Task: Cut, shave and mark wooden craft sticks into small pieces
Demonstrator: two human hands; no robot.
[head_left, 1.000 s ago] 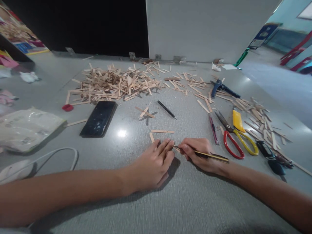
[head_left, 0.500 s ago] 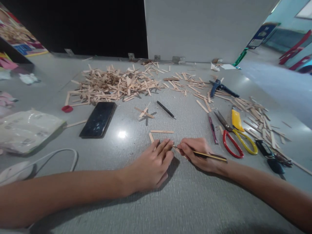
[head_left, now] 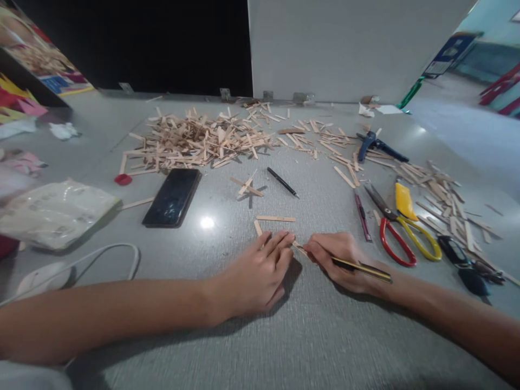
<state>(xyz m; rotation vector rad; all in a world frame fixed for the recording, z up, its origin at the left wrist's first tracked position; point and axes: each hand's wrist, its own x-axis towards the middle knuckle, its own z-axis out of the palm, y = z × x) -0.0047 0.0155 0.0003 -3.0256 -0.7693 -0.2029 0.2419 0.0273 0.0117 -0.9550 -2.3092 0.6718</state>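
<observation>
My left hand (head_left: pixel 260 271) lies on the table, its fingertips pressing down on thin wooden sticks, partly hidden under them. My right hand (head_left: pixel 341 260) is closed round a black and yellow pencil (head_left: pixel 368 270), whose far end points right along the wrist. Between the hands a short stick end (head_left: pixel 299 248) shows. One flat stick (head_left: pixel 276 219) lies crosswise just beyond my left fingertips, and another (head_left: pixel 258 228) slants down from its left end to the fingers. Farther off lie a few crossed sticks (head_left: pixel 246 187) and a black pen (head_left: pixel 283 182).
A large heap of wooden sticks (head_left: pixel 195 141) lies at the back. On the left are a phone (head_left: pixel 173 197), a plastic packet (head_left: pixel 57 214) and a white cable. Scissors (head_left: pixel 397 244), a yellow cutter (head_left: pixel 404 201), a purple cutter (head_left: pixel 362 216), blue pliers (head_left: pixel 368 145) and keys lie right.
The view has shifted slightly, moving the table's things rightward. My right hand has drawn a little away from my left, with the pencil still in it, and more of the stick between them shows.
</observation>
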